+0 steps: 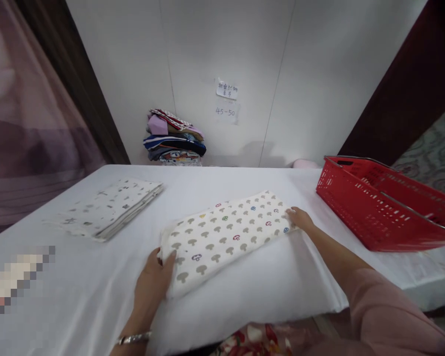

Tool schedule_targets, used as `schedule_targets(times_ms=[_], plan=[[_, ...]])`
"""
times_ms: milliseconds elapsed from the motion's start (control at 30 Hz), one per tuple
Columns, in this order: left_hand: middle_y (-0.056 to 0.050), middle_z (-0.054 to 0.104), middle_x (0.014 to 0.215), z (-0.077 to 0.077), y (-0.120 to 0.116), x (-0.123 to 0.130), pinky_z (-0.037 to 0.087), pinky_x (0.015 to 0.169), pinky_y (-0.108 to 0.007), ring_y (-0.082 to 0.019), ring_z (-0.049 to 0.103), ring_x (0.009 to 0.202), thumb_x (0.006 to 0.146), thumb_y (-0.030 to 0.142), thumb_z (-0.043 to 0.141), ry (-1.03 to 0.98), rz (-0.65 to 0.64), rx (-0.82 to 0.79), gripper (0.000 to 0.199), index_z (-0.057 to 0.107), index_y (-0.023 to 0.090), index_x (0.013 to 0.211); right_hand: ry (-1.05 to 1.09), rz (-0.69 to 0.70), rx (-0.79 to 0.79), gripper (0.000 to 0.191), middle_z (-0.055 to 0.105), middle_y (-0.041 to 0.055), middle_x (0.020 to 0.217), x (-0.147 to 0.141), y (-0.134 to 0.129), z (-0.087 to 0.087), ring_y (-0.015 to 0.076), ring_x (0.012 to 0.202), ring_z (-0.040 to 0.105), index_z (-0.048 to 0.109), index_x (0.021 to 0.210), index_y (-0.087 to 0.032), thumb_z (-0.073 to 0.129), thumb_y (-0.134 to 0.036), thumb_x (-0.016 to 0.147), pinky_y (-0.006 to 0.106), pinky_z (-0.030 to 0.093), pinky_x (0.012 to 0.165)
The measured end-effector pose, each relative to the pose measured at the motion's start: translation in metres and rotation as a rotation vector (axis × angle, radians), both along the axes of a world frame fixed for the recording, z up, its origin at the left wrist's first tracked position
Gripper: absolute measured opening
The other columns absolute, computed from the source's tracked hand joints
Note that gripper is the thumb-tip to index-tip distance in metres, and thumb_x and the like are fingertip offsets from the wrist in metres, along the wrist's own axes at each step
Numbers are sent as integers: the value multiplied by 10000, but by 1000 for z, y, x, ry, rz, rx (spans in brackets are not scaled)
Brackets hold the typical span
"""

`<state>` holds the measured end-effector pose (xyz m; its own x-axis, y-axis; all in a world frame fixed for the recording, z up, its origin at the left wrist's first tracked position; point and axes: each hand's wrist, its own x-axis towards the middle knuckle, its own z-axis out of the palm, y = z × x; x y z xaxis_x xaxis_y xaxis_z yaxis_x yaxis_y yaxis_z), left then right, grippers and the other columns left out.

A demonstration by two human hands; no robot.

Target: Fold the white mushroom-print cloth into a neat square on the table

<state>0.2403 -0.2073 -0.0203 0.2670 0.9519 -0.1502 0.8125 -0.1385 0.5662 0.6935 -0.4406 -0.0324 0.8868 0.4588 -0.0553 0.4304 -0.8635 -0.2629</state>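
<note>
A cream cloth printed with mushrooms (226,235) lies folded into a long rectangle over the white-covered table, slanting up to the right. My left hand (155,274) grips its near left end, thumb on top and fingers underneath. At the opposite end, my right hand (300,218) pinches the right edge between thumb and fingers. To the left rests another folded cloth (111,207), white with small grey and dark prints, its layers showing along the right side. Neither hand touches that one.
A red plastic basket (378,212) with metal handles stands at the table's right. Behind the table, folded fabrics (176,138) are stacked against the wall, near paper signs (226,101). A pixelated patch covers something at the left edge. Curtains (40,99) hang at left.
</note>
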Motion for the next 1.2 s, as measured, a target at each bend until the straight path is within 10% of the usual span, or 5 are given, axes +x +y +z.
schedule_targets(times_ms=[200,633,833,967,1200], plan=[[-166,566,1218,-5,-31,-4,458,850,-423,-331,586,1041,834,556,384,3,-28,66,675,309,140,1360,-48,-18,-56,485,647,116,1087,-13,-6,5,241,1034,591,506,1248,-210,301,-490,909,336,438,817],[-147,592,1183,-14,-21,-4,450,882,-373,-279,574,1068,846,355,460,-65,-91,145,570,335,133,1356,-147,14,-109,443,598,138,1151,-27,-22,2,254,1080,549,454,1293,-187,303,-391,931,361,415,857],[-154,554,1219,-2,-36,0,432,909,-389,-285,519,1119,865,452,406,-22,-71,365,559,394,112,1309,-363,441,121,434,427,133,1379,-77,10,4,241,1281,362,475,1290,-163,386,-332,900,373,286,1045],[-140,457,1361,3,-51,26,277,1067,-410,-265,358,1290,879,404,421,24,-316,627,494,444,132,1291,-276,699,187,502,294,87,1477,-133,39,-1,245,1368,212,422,1351,-218,321,-453,919,447,180,1096],[-133,397,1417,-25,-53,46,207,1082,-510,-302,291,1338,878,542,369,137,-534,520,573,494,158,1285,-5,823,9,587,193,66,1513,-164,44,-5,242,1394,121,357,1400,-238,218,-554,925,490,90,1102]])
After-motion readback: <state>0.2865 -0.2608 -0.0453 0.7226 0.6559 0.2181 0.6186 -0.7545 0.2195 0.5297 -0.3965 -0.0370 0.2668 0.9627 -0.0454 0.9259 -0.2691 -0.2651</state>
